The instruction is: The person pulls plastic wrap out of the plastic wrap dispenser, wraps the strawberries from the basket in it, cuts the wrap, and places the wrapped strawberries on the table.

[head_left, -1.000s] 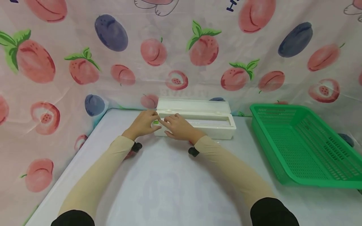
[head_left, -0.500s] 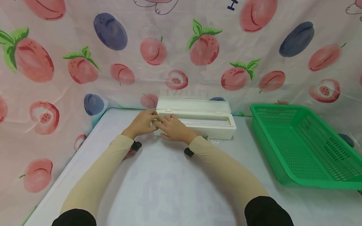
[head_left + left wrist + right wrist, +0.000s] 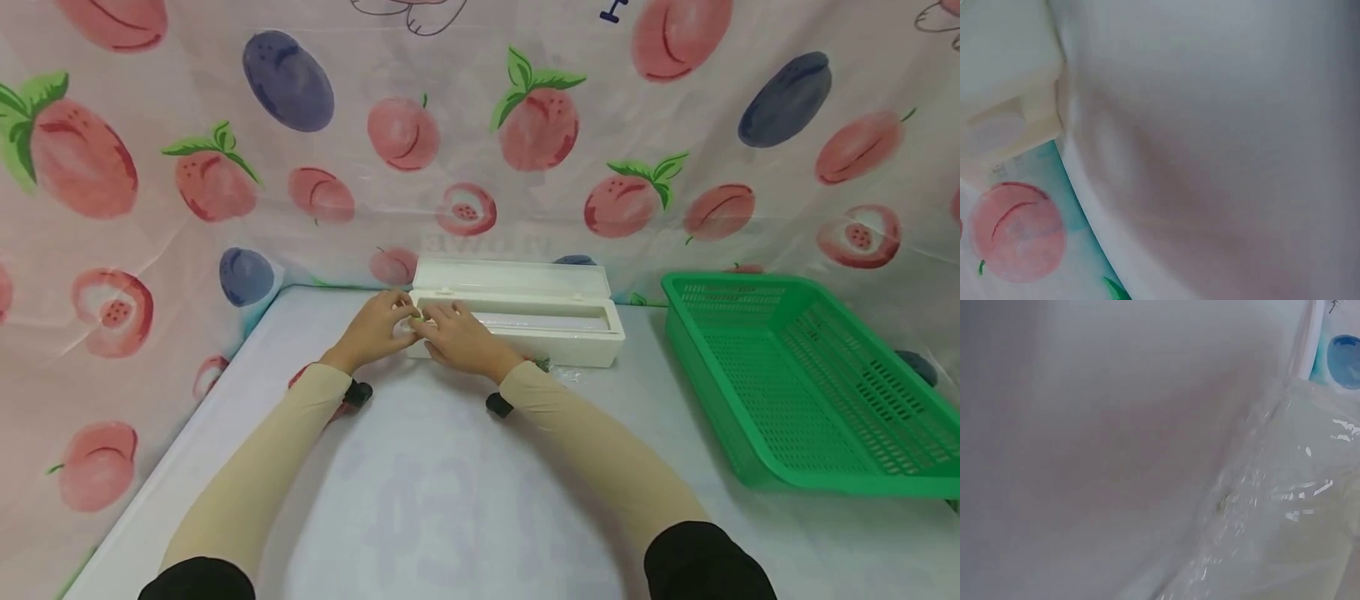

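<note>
A long white box (image 3: 558,346) stands at the back of the table with its lid (image 3: 510,279) raised. A pale roll (image 3: 543,322) lies inside it. My left hand (image 3: 372,331) is at the box's left end, thumb and fingers curled about a small green piece (image 3: 417,318). My right hand (image 3: 467,342) meets it there, fingertips touching the same spot; its grip is partly hidden. Clear plastic film (image 3: 567,375) spills over the box's front and shows crinkled and shiny in the right wrist view. Neither wrist view contains a hand.
A green plastic basket (image 3: 772,479) stands on the right of the white table (image 3: 442,517). A fruit-printed curtain (image 3: 465,125) rises directly behind the box. Something red (image 3: 298,375) shows beside the left forearm, and something dark green (image 3: 542,364) beside the right wrist.
My right hand has moved slightly left, towards the left hand, uncovering more of the roll and the loose film in front of the box. The left hand has barely moved.
</note>
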Demonstrator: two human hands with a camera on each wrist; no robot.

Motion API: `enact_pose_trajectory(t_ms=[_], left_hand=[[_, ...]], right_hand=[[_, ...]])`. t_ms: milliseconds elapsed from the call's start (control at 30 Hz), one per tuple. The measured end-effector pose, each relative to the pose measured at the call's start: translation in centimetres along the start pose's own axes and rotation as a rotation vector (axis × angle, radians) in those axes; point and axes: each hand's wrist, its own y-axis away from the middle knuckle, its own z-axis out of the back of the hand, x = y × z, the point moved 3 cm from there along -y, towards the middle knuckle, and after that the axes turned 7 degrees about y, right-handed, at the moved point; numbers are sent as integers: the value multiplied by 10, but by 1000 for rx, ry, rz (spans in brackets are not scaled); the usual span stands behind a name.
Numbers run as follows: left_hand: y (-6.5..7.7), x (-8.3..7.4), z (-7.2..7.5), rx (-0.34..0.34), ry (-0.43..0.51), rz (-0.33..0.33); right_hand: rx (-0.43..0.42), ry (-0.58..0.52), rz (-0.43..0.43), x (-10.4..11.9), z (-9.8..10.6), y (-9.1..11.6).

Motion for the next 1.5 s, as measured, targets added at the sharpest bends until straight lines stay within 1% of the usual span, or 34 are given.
enact_pose_trajectory(t_ms=[100,300,433,600,733,900,1000,1100,1200,1333,1433,1500], left_hand=[[1,0,-2,-4,-18,-22],[3,-1,-5,4,-56,-48],[3,-1,-4,2,-51,-22],[2,-2,-1,10,-8,20],[1,-3,-1,14,23,25],[1,-5,-2,12,38,33],[1,-7,-3,13,-8,12],[0,-10,-5,18,-94,-40],[1,-11,-5,20,-165,-89],[3,-11,-4,20,-185,-102],[4,-10,-4,21,-172,-97],[4,-9,-4,17,-160,-92]], right_hand=[[-45,13,-13,0,0,-2],[-75,58,-20,2,0,-5],[-90,61,-23,2,1,-5],[-93,77,-26,2,2,-3],[-93,89,-26,1,4,-2],[-110,80,-41,0,6,-1],[-116,89,-48,-1,6,0],[-129,113,-57,-2,6,2],[-145,132,-94,-7,5,5],[-153,115,-135,-13,2,10],[-153,59,-151,-15,1,12],[-141,10,-178,-16,1,12]])
